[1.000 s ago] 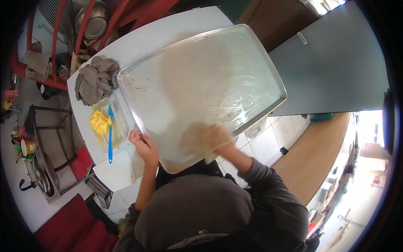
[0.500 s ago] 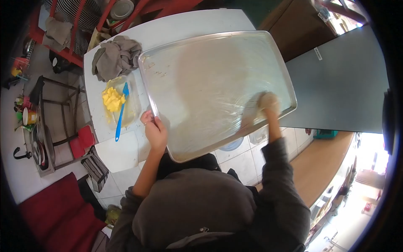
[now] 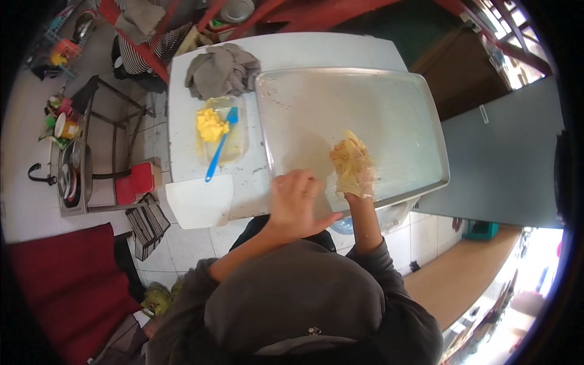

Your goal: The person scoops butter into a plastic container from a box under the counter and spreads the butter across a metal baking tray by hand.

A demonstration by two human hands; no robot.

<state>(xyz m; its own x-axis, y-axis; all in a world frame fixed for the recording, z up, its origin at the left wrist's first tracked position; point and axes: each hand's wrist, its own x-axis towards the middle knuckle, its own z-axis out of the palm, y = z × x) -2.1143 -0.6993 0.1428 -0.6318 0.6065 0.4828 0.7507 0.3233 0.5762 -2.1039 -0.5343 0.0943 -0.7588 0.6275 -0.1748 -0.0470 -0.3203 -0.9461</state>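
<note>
My right hand [image 3: 356, 164] is inside a clear plastic bag or glove smeared with yellow grease. It is raised over the lower middle of a large shallow metal baking tray [image 3: 404, 115], with its fingers stretched out inside the plastic. A greasy film shines on the tray's surface. My left hand [image 3: 297, 201], bare and with fingers spread, is at the tray's near left corner and holds nothing. To the left, a clear plastic container [image 3: 242, 137] has lumps of yellow margarine or butter [image 3: 211, 125] in it. A blue brush [image 3: 216, 157] lies across that container.
A crumpled grey cloth [image 3: 222, 73] lies at the back left of the white table [image 3: 328, 45]. A white board or lid [image 3: 199, 201] juts over the near left edge. A grey panel [image 3: 505, 152] stands at the right, and a red stool [image 3: 137, 182] at the left.
My right hand has lifted from the tray's near right part and moved left, turning its greasy side up. My left hand has let go of the tray's left rim and spread its fingers.
</note>
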